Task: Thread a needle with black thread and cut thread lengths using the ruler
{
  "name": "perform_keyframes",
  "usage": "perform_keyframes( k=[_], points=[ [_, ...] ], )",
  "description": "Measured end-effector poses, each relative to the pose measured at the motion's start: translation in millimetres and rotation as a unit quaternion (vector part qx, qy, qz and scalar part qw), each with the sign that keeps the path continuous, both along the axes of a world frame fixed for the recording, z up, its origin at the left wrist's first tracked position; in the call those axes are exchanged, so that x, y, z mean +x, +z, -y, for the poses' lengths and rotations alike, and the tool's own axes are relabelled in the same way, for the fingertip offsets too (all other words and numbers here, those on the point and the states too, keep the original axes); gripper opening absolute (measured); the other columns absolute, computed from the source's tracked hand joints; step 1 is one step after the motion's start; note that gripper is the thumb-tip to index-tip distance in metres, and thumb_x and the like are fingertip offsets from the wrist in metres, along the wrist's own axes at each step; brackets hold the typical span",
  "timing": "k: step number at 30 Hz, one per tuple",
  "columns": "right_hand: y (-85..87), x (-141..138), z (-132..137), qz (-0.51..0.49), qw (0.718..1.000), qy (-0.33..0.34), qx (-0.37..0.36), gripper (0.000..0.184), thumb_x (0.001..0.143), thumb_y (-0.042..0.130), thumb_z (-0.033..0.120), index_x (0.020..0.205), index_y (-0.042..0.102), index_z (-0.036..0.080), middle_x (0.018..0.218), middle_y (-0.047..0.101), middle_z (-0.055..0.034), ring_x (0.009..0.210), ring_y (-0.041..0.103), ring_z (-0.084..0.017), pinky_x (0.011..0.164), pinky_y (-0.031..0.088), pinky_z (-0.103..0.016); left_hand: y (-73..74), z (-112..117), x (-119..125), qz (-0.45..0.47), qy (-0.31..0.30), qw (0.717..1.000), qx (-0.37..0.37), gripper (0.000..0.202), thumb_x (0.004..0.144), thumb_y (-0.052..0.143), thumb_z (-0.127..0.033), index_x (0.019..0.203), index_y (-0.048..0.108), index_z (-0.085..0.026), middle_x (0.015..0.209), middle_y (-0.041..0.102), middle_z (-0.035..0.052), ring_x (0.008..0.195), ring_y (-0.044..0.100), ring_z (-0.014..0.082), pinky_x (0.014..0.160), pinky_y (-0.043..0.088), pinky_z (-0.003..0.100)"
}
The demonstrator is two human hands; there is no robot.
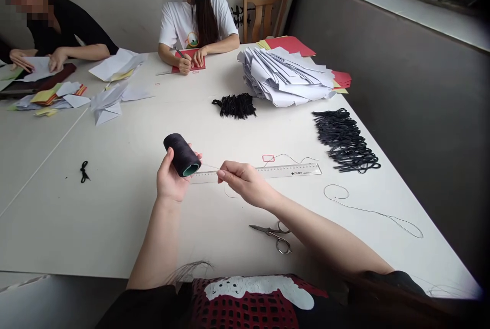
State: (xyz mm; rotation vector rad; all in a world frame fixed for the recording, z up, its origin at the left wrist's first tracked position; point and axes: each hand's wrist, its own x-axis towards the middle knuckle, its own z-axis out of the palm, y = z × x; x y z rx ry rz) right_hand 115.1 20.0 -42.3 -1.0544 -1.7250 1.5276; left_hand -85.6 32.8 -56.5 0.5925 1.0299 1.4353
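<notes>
My left hand [170, 178] is closed around a spool of black thread [181, 154], held tilted above the white table [95, 206]. My right hand [245, 182] pinches the thin thread end [210, 166] coming off the spool, fingers pressed together. A clear plastic ruler [268, 171] lies flat on the table just behind both hands. A small pair of scissors [273, 234] lies near my right forearm.
A loose cut thread [373, 211] curls at the right. Two piles of black thread bundles [344, 140] [235, 106] and a stack of white folded papers [287, 76] sit further back. Two other people work with paper at the far side. A small black knot [84, 171] lies at left.
</notes>
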Motion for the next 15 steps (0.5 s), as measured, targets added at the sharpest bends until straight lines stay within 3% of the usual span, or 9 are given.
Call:
perform_keyframes(
  k=[4,6,9,12,15],
  points=[
    [15.0,7,8,0.000,0.995,0.049,0.082,0.035,0.099,0.045,0.043,0.079,0.057,0.016,0.058,0.037,0.0062,0.054,0.032,-0.007,0.052,0.030,-0.020,-7.8,-15,-10,0.133,0.106,0.983,-0.066,0.027,0.091,0.058,-0.041,0.098,0.061,-0.014,0.085,0.069,0.0064,0.083,0.071,0.0194,0.077,0.060,0.031],
    [19.9,11,12,-0.016,0.989,0.064,0.134,0.034,0.100,0.046,0.040,0.079,0.057,0.016,0.059,0.040,0.0054,0.053,0.035,-0.006,0.052,0.032,-0.020,-10.2,-21,-19,0.183,0.157,0.966,-0.098,0.030,0.097,0.046,-0.041,0.094,0.058,-0.013,0.081,0.067,0.0073,0.077,0.071,0.0176,0.070,0.061,0.027],
    [20.8,17,14,-0.067,0.970,0.001,0.235,0.030,0.101,0.046,0.033,0.079,0.058,0.016,0.062,0.050,0.0026,0.055,0.043,-0.007,0.053,0.037,-0.020,-11.2,-27,-36,0.185,0.220,0.952,-0.109,0.032,0.096,0.044,-0.044,0.094,0.056,-0.014,0.078,0.064,0.0062,0.069,0.068,0.0151,0.061,0.059,0.022],
    [17.7,22,11,-0.157,0.916,-0.056,0.364,0.020,0.100,0.048,0.022,0.086,0.061,0.017,0.073,0.060,-0.0013,0.061,0.051,-0.008,0.056,0.043,-0.022,-9.8,-28,-55,0.154,0.280,0.943,-0.094,0.030,0.093,0.049,-0.046,0.096,0.054,-0.017,0.082,0.063,0.0057,0.071,0.068,0.0158,0.059,0.059,0.024],
    [21.2,26,7,-0.270,0.848,-0.119,0.439,0.018,0.099,0.048,0.018,0.096,0.066,0.019,0.073,0.056,-0.0009,0.057,0.049,-0.009,0.053,0.043,-0.024,-8.9,-25,-79,0.155,0.325,0.928,-0.095,0.032,0.094,0.043,-0.049,0.095,0.052,-0.018,0.085,0.061,0.0056,0.070,0.067,0.0136,0.055,0.058,0.021]
  ],
)
